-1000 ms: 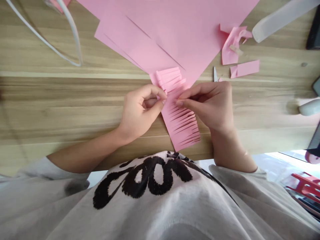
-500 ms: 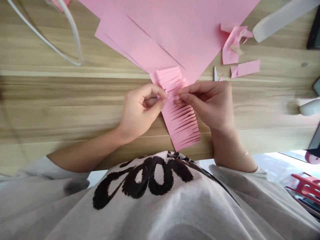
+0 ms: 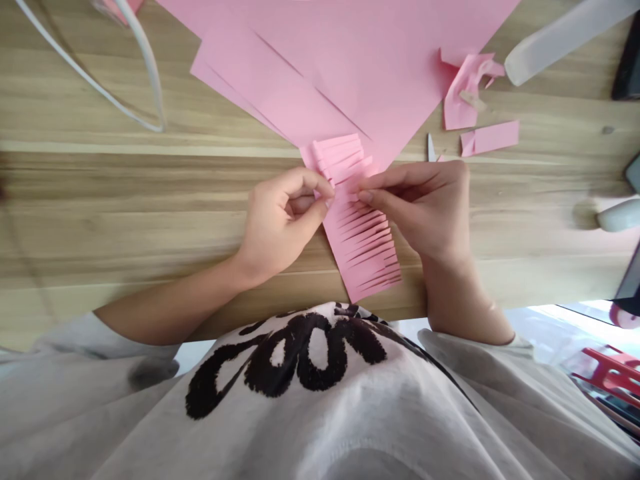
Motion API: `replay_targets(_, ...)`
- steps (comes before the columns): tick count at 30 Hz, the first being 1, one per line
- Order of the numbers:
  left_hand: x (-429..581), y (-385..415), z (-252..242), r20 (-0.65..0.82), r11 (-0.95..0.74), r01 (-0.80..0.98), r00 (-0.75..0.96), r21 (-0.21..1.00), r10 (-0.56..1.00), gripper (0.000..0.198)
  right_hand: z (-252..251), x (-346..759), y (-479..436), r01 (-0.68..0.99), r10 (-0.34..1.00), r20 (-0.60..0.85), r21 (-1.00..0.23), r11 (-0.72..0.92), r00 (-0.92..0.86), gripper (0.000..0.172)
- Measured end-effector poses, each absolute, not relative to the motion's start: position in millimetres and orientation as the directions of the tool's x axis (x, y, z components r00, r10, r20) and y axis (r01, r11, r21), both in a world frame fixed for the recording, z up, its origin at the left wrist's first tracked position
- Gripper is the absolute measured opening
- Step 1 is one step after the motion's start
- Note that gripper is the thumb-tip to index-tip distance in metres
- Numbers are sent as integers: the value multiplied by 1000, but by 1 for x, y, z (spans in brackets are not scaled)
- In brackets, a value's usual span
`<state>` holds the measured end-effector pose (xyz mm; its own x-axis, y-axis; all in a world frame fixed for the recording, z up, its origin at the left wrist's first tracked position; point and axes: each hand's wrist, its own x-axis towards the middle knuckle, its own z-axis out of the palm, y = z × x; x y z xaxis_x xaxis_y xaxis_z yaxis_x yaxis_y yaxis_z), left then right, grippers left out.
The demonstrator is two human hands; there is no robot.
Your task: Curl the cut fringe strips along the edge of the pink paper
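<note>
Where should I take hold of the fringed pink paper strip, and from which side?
Take the uncut long edge of the fringed pink paper strip from the left, near its free lower end. That edge is a solid straight band, while the opposite edge is slit into thin fringes that could bend or tear. The left hand and right hand are pinching higher up.

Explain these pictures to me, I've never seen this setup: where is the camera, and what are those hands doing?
There's no machine here. These are a person's own bare hands, filmed by one camera worn on the head and looking down, so their shirt fills the bottom of the picture. The left hand and the right hand each pinch a fringed pink paper strip. On the wooden table lie a large slit pink paper sheet and pink paper offcuts.
</note>
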<state>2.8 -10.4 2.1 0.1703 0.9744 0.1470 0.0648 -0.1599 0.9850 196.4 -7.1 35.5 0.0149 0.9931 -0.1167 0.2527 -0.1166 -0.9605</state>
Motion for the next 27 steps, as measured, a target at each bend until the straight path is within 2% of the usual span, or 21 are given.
replay_targets(10,2,-10,1,156,-175,82,193,981,969,8,36,196,-8,245,993,-117,-962,-117,14,22)
replay_targets(19,2,-10,3,161,-180,90,182,980,970,9,35,197,-7,247,993,-114,-963,-111,4,17)
replay_targets(27,2,-10,2,139,-161,102,191,982,972,7,39,195,-7,231,992,-126,-964,-129,26,25)
